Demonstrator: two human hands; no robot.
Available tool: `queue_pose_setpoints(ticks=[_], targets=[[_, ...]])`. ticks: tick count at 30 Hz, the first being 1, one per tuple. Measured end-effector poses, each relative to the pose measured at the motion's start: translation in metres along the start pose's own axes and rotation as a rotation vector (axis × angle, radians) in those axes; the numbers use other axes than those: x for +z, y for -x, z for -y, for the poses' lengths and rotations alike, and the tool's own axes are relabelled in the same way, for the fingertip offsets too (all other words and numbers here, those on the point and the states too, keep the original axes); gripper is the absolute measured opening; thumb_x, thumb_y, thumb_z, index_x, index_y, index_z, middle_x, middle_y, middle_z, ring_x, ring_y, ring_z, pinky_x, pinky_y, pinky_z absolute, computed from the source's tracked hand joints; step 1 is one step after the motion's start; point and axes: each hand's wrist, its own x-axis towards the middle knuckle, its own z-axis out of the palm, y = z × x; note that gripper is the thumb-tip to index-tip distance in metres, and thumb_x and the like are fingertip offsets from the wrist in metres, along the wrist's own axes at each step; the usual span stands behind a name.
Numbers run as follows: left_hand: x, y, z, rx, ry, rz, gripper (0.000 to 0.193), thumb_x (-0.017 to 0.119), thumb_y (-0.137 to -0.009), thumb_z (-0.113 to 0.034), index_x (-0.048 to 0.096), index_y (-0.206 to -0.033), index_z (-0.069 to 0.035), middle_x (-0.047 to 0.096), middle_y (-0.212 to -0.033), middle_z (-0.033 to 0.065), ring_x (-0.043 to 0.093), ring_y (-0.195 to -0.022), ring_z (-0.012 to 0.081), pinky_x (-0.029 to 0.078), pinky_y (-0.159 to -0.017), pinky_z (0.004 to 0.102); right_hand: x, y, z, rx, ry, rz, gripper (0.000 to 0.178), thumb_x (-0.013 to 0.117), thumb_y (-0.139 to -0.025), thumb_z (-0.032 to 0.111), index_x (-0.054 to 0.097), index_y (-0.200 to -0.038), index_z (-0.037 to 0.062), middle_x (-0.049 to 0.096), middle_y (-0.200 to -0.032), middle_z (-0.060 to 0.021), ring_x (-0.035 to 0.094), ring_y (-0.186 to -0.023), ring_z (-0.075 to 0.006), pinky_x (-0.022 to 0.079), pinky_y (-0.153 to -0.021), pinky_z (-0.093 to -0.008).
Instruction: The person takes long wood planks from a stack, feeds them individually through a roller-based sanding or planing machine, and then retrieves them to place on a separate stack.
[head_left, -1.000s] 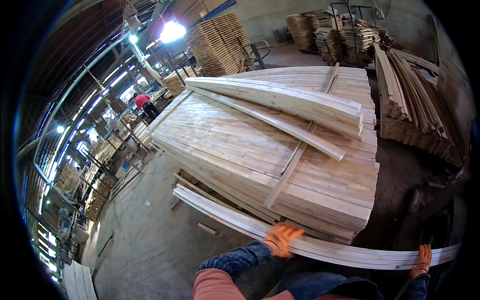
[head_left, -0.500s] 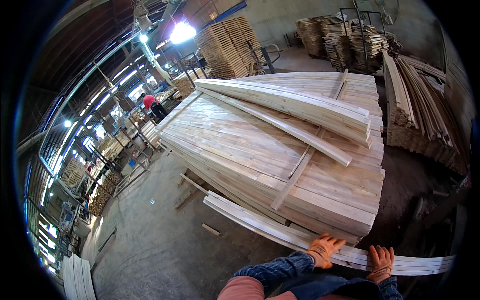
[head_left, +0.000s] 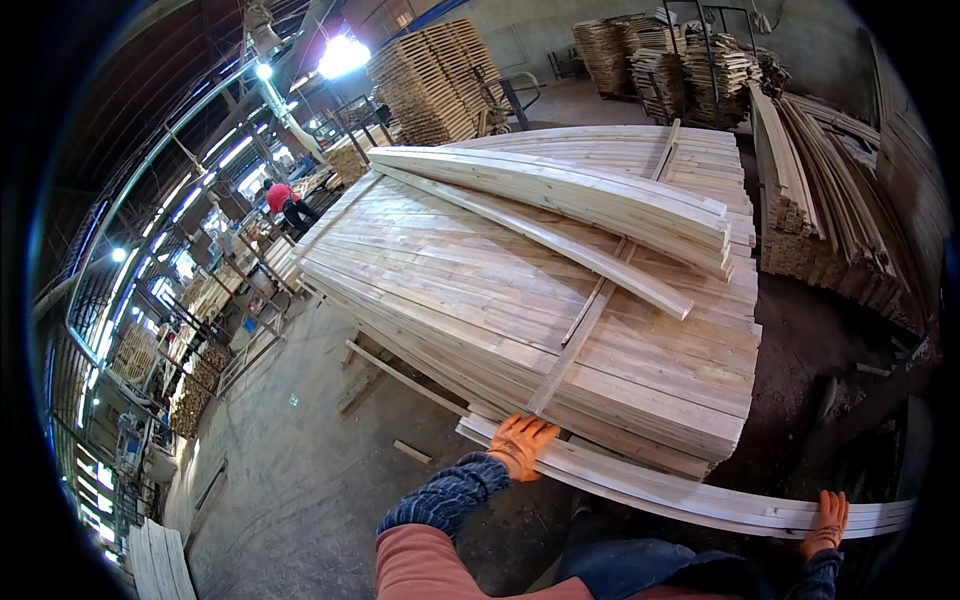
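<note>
Both my hands wear orange gloves and are on a narrow bundle of long, pale wooden boards (head_left: 650,482) beside the near edge of a big board stack. My left hand (head_left: 521,446) is closed over the bundle close to its left end, fingers reaching across the top; the thumb is hidden. Far to the right, my right hand (head_left: 827,523) grips the same bundle near the other end, its fingers bent over the boards. The large stack of boards (head_left: 480,290) has a flat top. A thin wooden strip (head_left: 570,365) lies across it.
Several boards (head_left: 560,195) rest slantwise on the stack, with a single board (head_left: 600,262) beside them. More timber piles (head_left: 790,190) stand at right and far back. Scrap wood (head_left: 412,452) lies on the floor. A person in red (head_left: 280,198) bends over at far left.
The bundle of boards has shifted to the right along the stack. My right hand has moved right with it, while my left hand has moved left, toward the bundle's left end.
</note>
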Motion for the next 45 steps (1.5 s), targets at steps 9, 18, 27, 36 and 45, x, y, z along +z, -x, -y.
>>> queue_pose_setpoints(ticks=[9, 18, 27, 36, 45], targets=[[-0.020, -0.048, -0.109, 0.079, 0.121, -0.028, 0.090, 0.090, -0.069, -0.044, 0.051, -0.144, -0.012, 0.063, -0.134, 0.0129, 0.056, -0.132, 0.0320, 0.028, -0.124, 0.0491, -0.080, 0.020, 0.123, -0.399, -0.230, 0.021, 0.118, 0.094, -0.045, 0.008, 0.048, -0.153, 0.0152, 0.047, -0.156, -0.0168, 0.034, -0.152, -0.0416, 0.018, -0.131, -0.0554], [-0.056, -0.079, -0.210, 0.344, 0.233, 0.188, 0.101, 0.085, -0.079, -0.044, 0.036, -0.162, -0.013, 0.052, -0.152, 0.0180, 0.048, -0.143, 0.0365, 0.030, -0.125, 0.0481, -0.147, 0.004, 0.198, -0.633, -0.272, 0.519, 0.094, 0.087, -0.074, 0.030, 0.045, -0.157, 0.0183, 0.059, -0.148, -0.0123, 0.056, -0.138, -0.0326, 0.027, -0.128, -0.0518], [-0.053, -0.095, -0.231, 0.469, 0.480, 0.170, 0.096, 0.080, -0.082, -0.043, 0.038, -0.162, -0.012, 0.046, -0.160, 0.0155, 0.041, -0.149, 0.0347, 0.032, -0.124, 0.0467, -0.214, -0.095, 0.265, -0.545, -1.302, -0.124, 0.077, 0.080, -0.085, 0.011, 0.047, -0.155, 0.0053, 0.065, -0.141, -0.0184, 0.064, -0.130, -0.0258, 0.050, -0.113, -0.0386], [-0.085, -0.063, -0.117, 0.396, 1.050, 0.025, 0.062, 0.076, -0.092, -0.028, 0.055, -0.147, -0.008, 0.072, -0.122, 0.0223, 0.072, -0.110, 0.0360, 0.058, -0.095, 0.0426, -0.247, -0.266, 0.406, -0.520, -1.112, -0.346, 0.107, 0.091, -0.077, 0.024, 0.031, -0.165, 0.0114, 0.051, -0.156, -0.0209, 0.051, -0.144, -0.0336, 0.043, -0.119, -0.0402], [-0.135, -0.007, 0.021, 0.134, 1.471, -0.040, 0.057, 0.077, -0.094, -0.017, 0.058, -0.144, 0.001, 0.074, -0.122, 0.0180, 0.071, -0.114, 0.0245, 0.054, -0.104, 0.0369, -0.211, -0.346, 0.432, -0.449, -1.020, -0.494, 0.095, 0.093, -0.077, 0.026, 0.044, -0.158, 0.0193, 0.073, -0.128, -0.0126, 0.069, -0.121, -0.0227, 0.055, -0.104, -0.0359]])
